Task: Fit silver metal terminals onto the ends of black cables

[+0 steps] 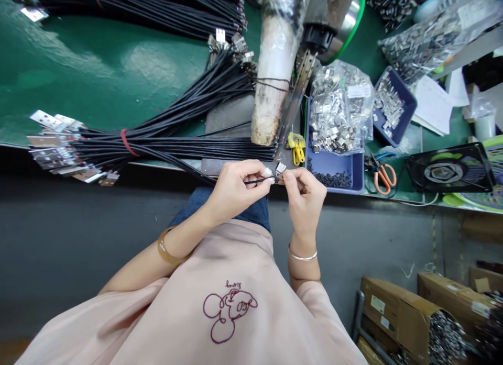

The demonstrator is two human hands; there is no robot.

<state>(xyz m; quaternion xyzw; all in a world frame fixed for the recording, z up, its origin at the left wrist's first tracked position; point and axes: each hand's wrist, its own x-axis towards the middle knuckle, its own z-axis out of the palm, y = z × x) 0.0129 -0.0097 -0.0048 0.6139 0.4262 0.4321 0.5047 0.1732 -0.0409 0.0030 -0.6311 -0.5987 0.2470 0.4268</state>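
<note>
Between the thumb and finger of my left hand (241, 187) is a black cable (255, 181), held near its end at the bench's front edge. My right hand (304, 192) is closed in a pinch just beside that cable end; what its fingertips grip is too small and covered to make out. A small metal connector (280, 168) shows right behind the fingertips. To the left lies a bundle of black cables (188, 147) tied with a red band (128, 142), with flat metal plugs (58, 145) on their far ends.
Behind my hands stands a wrapped white tube (269, 92) beside a metal bar. A yellow clip-like tool (297, 149) lies near a blue bin (357, 174) with bagged connectors and small black parts. Orange-handled pliers (385, 177) and a black fan (450, 171) are farther right.
</note>
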